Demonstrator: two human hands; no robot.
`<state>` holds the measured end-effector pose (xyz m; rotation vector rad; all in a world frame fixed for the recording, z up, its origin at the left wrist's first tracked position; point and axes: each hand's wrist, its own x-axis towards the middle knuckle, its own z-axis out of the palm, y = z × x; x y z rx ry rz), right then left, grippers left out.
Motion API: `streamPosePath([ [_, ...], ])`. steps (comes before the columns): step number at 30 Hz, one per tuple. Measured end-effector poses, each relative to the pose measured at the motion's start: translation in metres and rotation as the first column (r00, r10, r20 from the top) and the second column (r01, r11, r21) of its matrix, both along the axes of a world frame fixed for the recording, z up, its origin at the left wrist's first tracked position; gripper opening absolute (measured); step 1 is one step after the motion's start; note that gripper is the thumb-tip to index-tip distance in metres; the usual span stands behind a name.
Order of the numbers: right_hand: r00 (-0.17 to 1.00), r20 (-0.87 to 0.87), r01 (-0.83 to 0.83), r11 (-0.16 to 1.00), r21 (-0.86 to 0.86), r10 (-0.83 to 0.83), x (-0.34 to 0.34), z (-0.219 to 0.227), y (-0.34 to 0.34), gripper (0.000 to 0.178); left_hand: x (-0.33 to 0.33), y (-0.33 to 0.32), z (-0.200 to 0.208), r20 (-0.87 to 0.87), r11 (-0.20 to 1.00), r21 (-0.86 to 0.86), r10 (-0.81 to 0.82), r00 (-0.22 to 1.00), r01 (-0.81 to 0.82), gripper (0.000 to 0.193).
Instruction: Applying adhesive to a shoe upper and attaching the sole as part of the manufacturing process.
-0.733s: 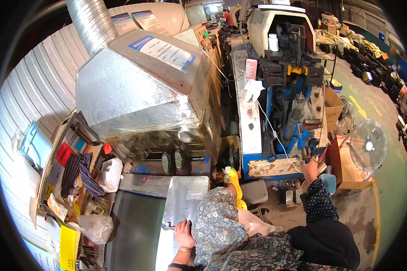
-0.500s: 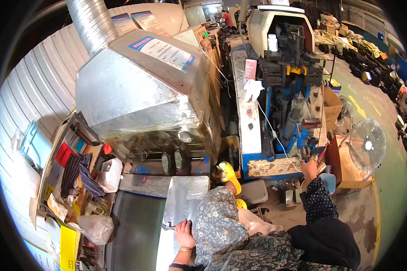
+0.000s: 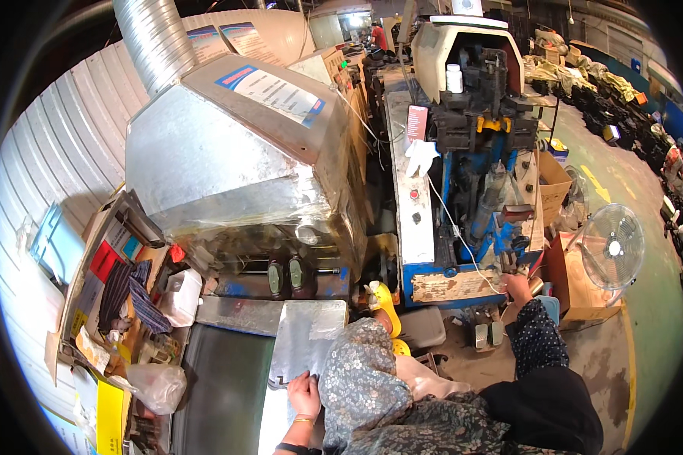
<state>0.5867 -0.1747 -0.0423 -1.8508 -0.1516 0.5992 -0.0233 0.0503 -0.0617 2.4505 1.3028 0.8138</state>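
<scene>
My left hand point(image 3: 303, 396) rests on the pale metal plate point(image 3: 308, 327) beside the dark conveyor belt. Its fingers are partly extended, and a small dark hook-shaped mark or piece point(image 3: 278, 381) lies next to the fingertips. Off to the right, my right hand point(image 3: 517, 289) reaches to the lower front of the blue and black machine point(image 3: 501, 243). Those fingers are closed around a small part there, too hidden to name. A pair of dark shoes point(image 3: 287, 277) with greenish insides stands at the mouth of the metal hood point(image 3: 220, 152), beyond the plate.
A cluttered shelf point(image 3: 148, 303) with cloth and a plastic bag stands at left. Yellow footwear point(image 3: 385, 307) and a grey bin point(image 3: 423, 327) sit between belt and machine. A fan point(image 3: 615, 248) and cardboard box point(image 3: 580, 277) stand at right. Another person point(image 3: 379, 36) is far back.
My left hand has shifted slightly left and down on the plate. The right hand stays at the machine's lower front, while the whole view has moved a little.
</scene>
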Motion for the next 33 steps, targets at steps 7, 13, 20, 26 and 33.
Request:
streamPosePath([
  [7,0.387,0.459,-0.161,0.549,-0.820,0.799,0.042,-0.054,0.009,0.028,0.127,0.004,0.097,0.346,0.937,-0.247,-0.155,0.925,0.249,0.025],
  [13,0.353,0.412,-0.282,0.516,-0.809,0.840,0.014,-0.039,0.044,0.026,0.219,-0.045,0.063,-0.019,0.678,-0.366,-0.690,0.723,0.638,0.045],
  [20,0.959,0.072,-0.247,0.935,-0.256,0.273,0.032,-0.042,0.006,0.041,0.222,-0.051,0.060,-0.183,0.396,-0.648,-0.910,0.371,0.651,0.048],
  [26,0.786,0.366,-0.345,0.845,-0.408,0.498,0.049,-0.056,-0.010,0.036,0.222,-0.049,0.075,-0.080,0.452,-0.585,-0.859,0.506,0.673,0.050],
  [33,0.894,0.301,-0.207,0.901,-0.382,0.333,0.008,0.000,0.006,0.032,0.221,-0.051,0.073,-0.258,0.439,-0.635,-0.896,0.361,0.636,0.050],
])
